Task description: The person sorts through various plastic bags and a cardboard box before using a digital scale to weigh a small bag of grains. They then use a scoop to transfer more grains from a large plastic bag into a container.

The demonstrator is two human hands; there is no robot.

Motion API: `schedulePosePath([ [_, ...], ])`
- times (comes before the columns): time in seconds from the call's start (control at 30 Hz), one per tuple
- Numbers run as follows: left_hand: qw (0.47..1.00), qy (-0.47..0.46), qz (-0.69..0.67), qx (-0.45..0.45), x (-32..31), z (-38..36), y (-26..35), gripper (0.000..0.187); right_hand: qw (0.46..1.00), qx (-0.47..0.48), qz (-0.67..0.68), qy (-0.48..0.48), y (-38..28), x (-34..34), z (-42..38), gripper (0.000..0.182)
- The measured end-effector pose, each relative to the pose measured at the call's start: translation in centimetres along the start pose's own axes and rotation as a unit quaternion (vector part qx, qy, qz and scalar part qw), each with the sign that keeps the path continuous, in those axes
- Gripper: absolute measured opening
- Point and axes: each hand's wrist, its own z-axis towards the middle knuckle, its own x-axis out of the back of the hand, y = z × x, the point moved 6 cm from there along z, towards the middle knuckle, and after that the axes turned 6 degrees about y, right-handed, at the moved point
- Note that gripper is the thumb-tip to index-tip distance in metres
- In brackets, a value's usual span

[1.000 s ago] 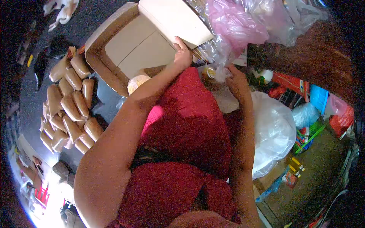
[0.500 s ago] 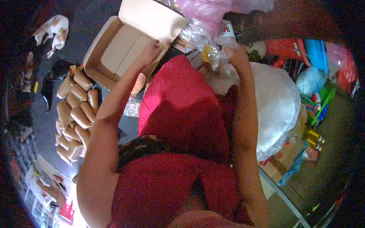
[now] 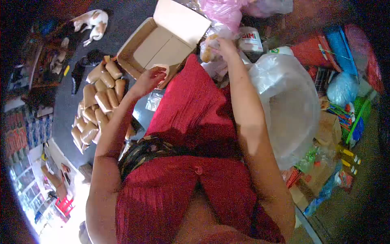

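My left hand (image 3: 148,79) closes around a pale, rounded packet (image 3: 160,70) just at the near rim of the open brown cardboard box (image 3: 156,42), which lies tilted with its long side running away from me to the right and its flap raised. My right hand (image 3: 225,46) pinches a crinkled clear plastic bag holding yellowish pieces (image 3: 209,51), fingers curled tight on it, held above my red pleated skirt (image 3: 195,110). Just beyond stands a white tub with red letters ending "IMI" (image 3: 249,39). Rows of tan sausage-shaped packets (image 3: 97,101) lie on the dark floor to my left, mostly pointing away from me. A large translucent white sack (image 3: 292,101) sits to my right.
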Motion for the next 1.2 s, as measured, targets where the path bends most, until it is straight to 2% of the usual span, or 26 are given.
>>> schedulePosePath([
  [0.07, 1.0, 0.012, -0.021, -0.012, 0.0, -2.3, 1.0, 0.036, 0.989, -0.008, 0.138, -0.049, 0.1, -0.8, -0.7, 0.046],
  [0.1, 0.999, 0.015, -0.046, -0.023, 0.2, -3.4, 1.4, 0.036, 0.988, -0.005, 0.14, -0.059, -0.1, -1.2, -0.9, 0.046],
  [0.17, 0.996, 0.013, -0.082, -0.03, 0.1, -5.4, 2.1, 0.037, 0.995, -0.084, -0.007, -0.046, 0.4, -1.2, -3.3, 0.056],
  [0.23, 0.999, -0.014, -0.01, -0.036, 0.6, -7.6, 3.6, 0.038, 0.979, -0.057, -0.181, 0.078, -1.1, -0.4, -5.3, 0.06],
  [0.27, 0.998, -0.022, 0.051, -0.041, 1.4, -8.9, 4.8, 0.038, 0.956, 0.02, -0.292, -0.015, -2.1, -1.4, -4.0, 0.057],
  [0.33, 0.996, -0.033, 0.04, -0.07, 2.6, -10.0, 4.4, 0.038, 0.958, 0.094, -0.257, -0.088, -2.9, -2.1, -4.9, 0.05],
  [0.37, 0.994, -0.047, 0.026, -0.098, 2.8, -10.6, 4.5, 0.038, 0.987, 0.091, -0.114, -0.069, -6.5, -2.4, -9.6, 0.046],
  [0.43, 0.99, -0.037, 0.077, -0.114, 2.9, -12.7, 5.7, 0.041, 0.942, 0.237, -0.201, -0.128, -12.8, -2.8, -16.2, 0.039],
  [0.5, 0.987, -0.046, 0.001, -0.155, 2.2, -14.8, 7.1, 0.045, 0.944, 0.287, -0.108, -0.119, -17.9, -1.9, -27.2, 0.025],
  [0.53, 0.986, -0.064, 0.019, -0.152, 1.9, -16.6, 8.8, 0.054, 0.932, 0.325, -0.131, -0.089, -18.2, -0.8, -30.4, 0.03],
  [0.57, 0.985, -0.069, 0.014, -0.159, 1.4, -17.1, 8.3, 0.054, 0.916, 0.365, -0.157, -0.063, -18.5, 0.4, -33.2, 0.036],
  [0.7, 0.971, -0.15, 0.01, -0.188, -2.4, -15.7, 2.9, 0.068, 0.9, 0.346, -0.264, 0.033, -16.6, 6.0, -41.7, 0.029],
  [0.77, 0.977, -0.2, 0.019, -0.069, -5.0, -13.8, -3.0, 0.07, 0.902, 0.311, -0.295, 0.042, -14.3, 8.3, -43.9, 0.03],
  [0.8, 0.976, -0.205, 0.019, -0.077, -5.9, -12.4, -7.0, 0.07, 0.9, 0.313, -0.298, 0.051, -13.2, 9.9, -44.5, 0.03],
  [0.83, 0.96, -0.273, -0.037, -0.057, -6.7, -11.6, -12.2, 0.071, 0.909, 0.289, -0.294, 0.062, -11.6, 11.4, -44.4, 0.03],
  [0.9, 0.934, -0.342, -0.091, -0.036, -6.2, -12.7, -12.6, 0.072, 0.918, 0.263, -0.287, 0.076, -9.8, 12.6, -44.9, 0.03],
  [0.93, 0.932, -0.355, 0.047, -0.047, -4.5, -15.3, -9.1, 0.073, 0.922, 0.259, -0.274, 0.093, -9.4, 13.1, -45.2, 0.032],
  [1.0, 0.911, -0.364, 0.186, -0.059, -4.1, -15.8, -9.2, 0.075, 0.912, 0.276, -0.275, 0.126, -9.6, 14.1, -44.5, 0.032],
  [1.03, 0.922, -0.294, 0.165, -0.188, -4.1, -14.1, -11.3, 0.07, 0.913, 0.275, -0.274, 0.129, -9.9, 14.5, -43.1, 0.032],
  [1.1, 0.91, -0.231, 0.141, -0.315, -2.9, -12.0, -10.7, 0.066, 0.912, 0.267, -0.278, 0.142, -10.2, 15.8, -40.2, 0.031],
  [1.17, 0.952, -0.184, 0.152, -0.193, -1.1, -9.4, -8.5, 0.056, 0.917, 0.256, -0.264, 0.153, -9.4, 16.5, -38.3, 0.032],
  [1.2, 0.967, -0.148, 0.15, -0.142, -0.5, -8.2, -7.3, 0.052, 0.879, 0.276, -0.353, 0.163, -9.1, 16.5, -37.9, 0.033],
])
